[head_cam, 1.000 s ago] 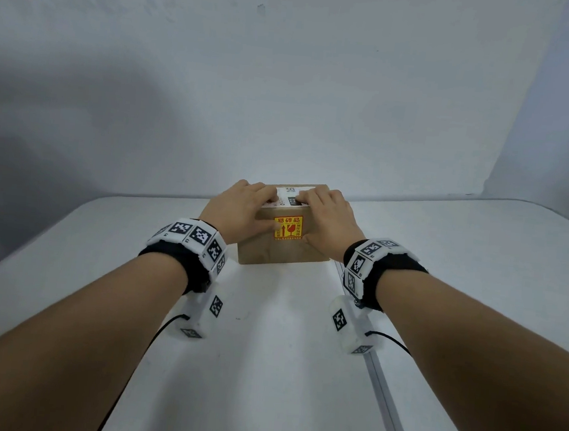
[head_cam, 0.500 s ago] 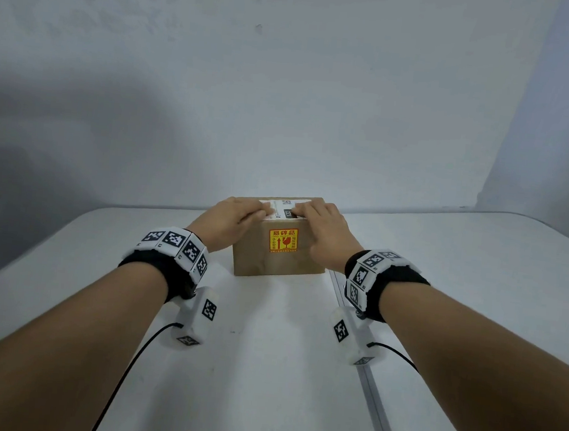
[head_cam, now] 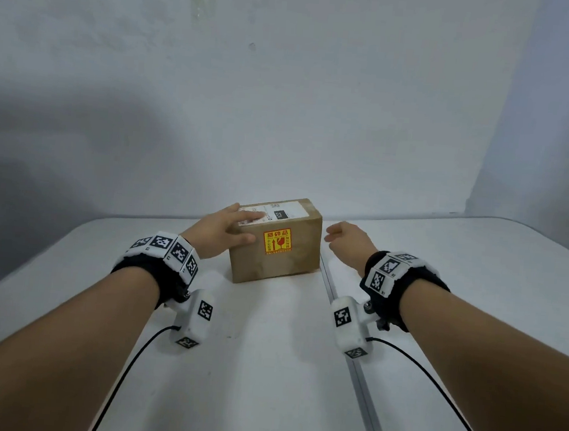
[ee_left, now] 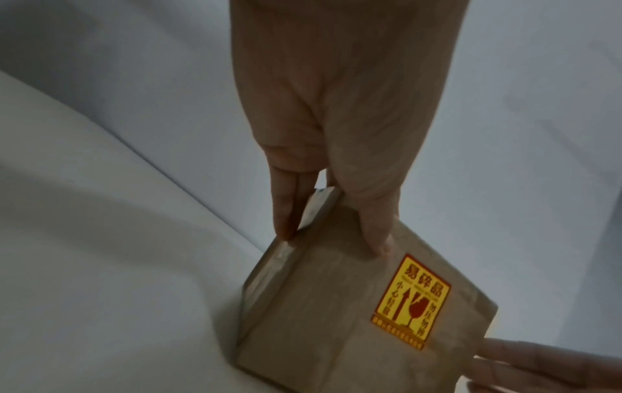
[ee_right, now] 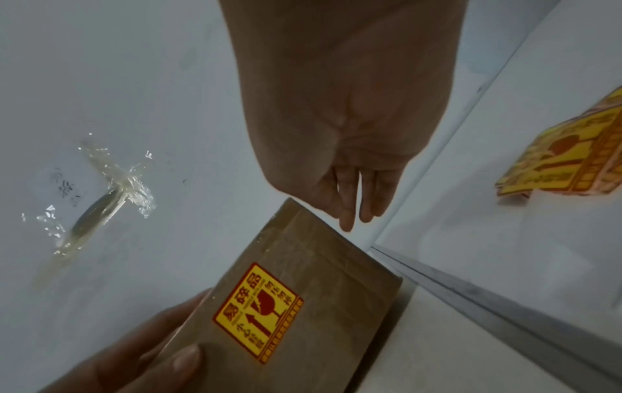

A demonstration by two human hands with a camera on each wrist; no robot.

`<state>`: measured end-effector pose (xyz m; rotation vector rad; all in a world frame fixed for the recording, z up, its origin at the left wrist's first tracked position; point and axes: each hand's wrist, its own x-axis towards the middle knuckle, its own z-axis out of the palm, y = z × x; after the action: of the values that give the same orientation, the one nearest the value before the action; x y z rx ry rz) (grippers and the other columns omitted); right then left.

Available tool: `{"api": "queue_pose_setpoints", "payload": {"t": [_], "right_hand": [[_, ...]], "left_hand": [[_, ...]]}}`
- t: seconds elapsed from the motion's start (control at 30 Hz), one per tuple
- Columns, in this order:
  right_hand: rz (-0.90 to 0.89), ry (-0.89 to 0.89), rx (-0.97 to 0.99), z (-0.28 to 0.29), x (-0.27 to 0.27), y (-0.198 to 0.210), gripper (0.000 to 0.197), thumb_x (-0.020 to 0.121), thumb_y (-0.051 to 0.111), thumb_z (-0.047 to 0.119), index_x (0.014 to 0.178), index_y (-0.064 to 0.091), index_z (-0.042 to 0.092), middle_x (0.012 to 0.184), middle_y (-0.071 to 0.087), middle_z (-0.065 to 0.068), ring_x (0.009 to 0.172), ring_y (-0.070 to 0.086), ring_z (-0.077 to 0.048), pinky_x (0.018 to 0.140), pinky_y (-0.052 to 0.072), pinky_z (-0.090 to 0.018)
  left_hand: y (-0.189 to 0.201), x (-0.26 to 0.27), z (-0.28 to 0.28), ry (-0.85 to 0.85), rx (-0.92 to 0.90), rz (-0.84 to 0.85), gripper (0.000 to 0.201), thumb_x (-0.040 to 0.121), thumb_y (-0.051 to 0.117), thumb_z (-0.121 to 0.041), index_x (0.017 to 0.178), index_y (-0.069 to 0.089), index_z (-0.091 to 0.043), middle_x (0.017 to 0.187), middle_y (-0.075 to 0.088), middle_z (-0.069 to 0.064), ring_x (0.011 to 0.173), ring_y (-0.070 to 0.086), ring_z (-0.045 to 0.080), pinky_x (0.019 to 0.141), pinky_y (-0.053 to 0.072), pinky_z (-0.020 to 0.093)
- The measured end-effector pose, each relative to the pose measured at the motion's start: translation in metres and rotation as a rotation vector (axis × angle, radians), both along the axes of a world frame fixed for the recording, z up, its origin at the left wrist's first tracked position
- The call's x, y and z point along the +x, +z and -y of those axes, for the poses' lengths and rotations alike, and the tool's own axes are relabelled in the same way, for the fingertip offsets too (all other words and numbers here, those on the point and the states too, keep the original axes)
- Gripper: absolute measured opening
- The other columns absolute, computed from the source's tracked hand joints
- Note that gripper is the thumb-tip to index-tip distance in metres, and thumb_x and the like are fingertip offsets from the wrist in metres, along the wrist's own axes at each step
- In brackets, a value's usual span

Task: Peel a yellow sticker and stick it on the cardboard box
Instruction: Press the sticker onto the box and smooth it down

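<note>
A brown cardboard box (head_cam: 303, 256) stands on the white table (head_cam: 263, 368). A yellow sticker (head_cam: 276, 245) with red print is stuck flat on its near face, also seen in the left wrist view on the box (ee_left: 303, 319) as the sticker (ee_left: 412, 300) and in the right wrist view as the sticker (ee_right: 259, 311). My left hand (head_cam: 228, 229) holds the box's top left corner, fingers (ee_left: 286, 212) on top, thumb on the near face. My right hand (head_cam: 344, 237) hovers just right of the box, fingers (ee_right: 350, 210) relaxed, holding nothing.
A white shipping label (head_cam: 283, 211) covers the box top. A sheet of more yellow stickers (ee_right: 568, 159) lies on the table to the right. A metal seam (head_cam: 358, 373) runs between two tabletops. A white wall with a taped patch (ee_right: 101, 207) stands close behind.
My right hand has come off the box and moved to the right. The left hand stays on the top left corner, and the box has turned a little.
</note>
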<state>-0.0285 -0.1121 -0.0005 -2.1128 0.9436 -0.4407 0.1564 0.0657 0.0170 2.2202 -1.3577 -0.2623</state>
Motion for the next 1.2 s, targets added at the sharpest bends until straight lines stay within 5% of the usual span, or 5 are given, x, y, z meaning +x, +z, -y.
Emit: {"api": "queue_pose_setpoints", "payload": {"t": [0.13, 0.27, 0.47, 0.63, 1.2], "right_hand": [[0.117, 0.003, 0.05, -0.006, 0.007, 0.007, 0.04, 0.088, 0.042, 0.004, 0.122, 0.062, 0.01, 0.127, 0.062, -0.009, 0.118, 0.055, -0.023, 0.094, 0.042, -0.027], [0.214, -0.021, 0.103, -0.007, 0.012, 0.016, 0.042, 0.087, 0.046, 0.009, 0.127, 0.058, 0.015, 0.129, 0.061, -0.009, 0.118, 0.057, -0.023, 0.104, 0.045, -0.035], [0.208, -0.066, 0.116, -0.013, 0.011, 0.014, 0.048, 0.091, 0.044, 0.014, 0.14, 0.044, 0.011, 0.132, 0.056, -0.007, 0.122, 0.054, -0.024, 0.099, 0.043, -0.029], [0.222, -0.059, 0.085, -0.018, 0.01, 0.011, 0.045, 0.093, 0.043, 0.017, 0.138, 0.044, 0.012, 0.131, 0.058, -0.008, 0.12, 0.054, -0.023, 0.093, 0.042, -0.027], [0.13, -0.086, -0.069, -0.003, 0.01, -0.003, 0.039, 0.096, 0.044, 0.024, 0.132, 0.05, 0.01, 0.135, 0.054, -0.011, 0.126, 0.05, -0.027, 0.105, 0.041, -0.036]], "left_hand": [[0.007, -0.001, 0.005, 0.069, -0.109, -0.089, 0.039, 0.089, 0.063, -0.032, 0.127, 0.057, -0.034, 0.12, 0.057, 0.0, 0.117, 0.056, 0.024, 0.1, 0.048, 0.035], [0.009, 0.001, 0.009, 0.273, -0.318, -0.064, 0.036, 0.086, 0.062, -0.039, 0.12, 0.057, -0.03, 0.12, 0.06, -0.002, 0.11, 0.059, 0.023, 0.093, 0.052, 0.041], [-0.003, -0.009, 0.018, 0.199, -0.229, 0.074, 0.033, 0.09, 0.057, -0.025, 0.123, 0.053, -0.023, 0.14, 0.048, 0.005, 0.127, 0.046, 0.022, 0.099, 0.037, 0.028], [-0.01, -0.02, 0.012, -0.001, 0.063, 0.12, 0.083, 0.081, 0.067, -0.047, 0.15, 0.024, -0.028, 0.162, 0.004, 0.001, 0.147, 0.022, 0.022, 0.117, 0.023, 0.031], [-0.01, -0.034, 0.028, 0.135, 0.11, 0.206, 0.064, 0.084, 0.066, -0.038, 0.143, 0.043, -0.028, 0.141, 0.051, 0.006, 0.129, 0.047, 0.027, 0.105, 0.04, 0.036]]}}
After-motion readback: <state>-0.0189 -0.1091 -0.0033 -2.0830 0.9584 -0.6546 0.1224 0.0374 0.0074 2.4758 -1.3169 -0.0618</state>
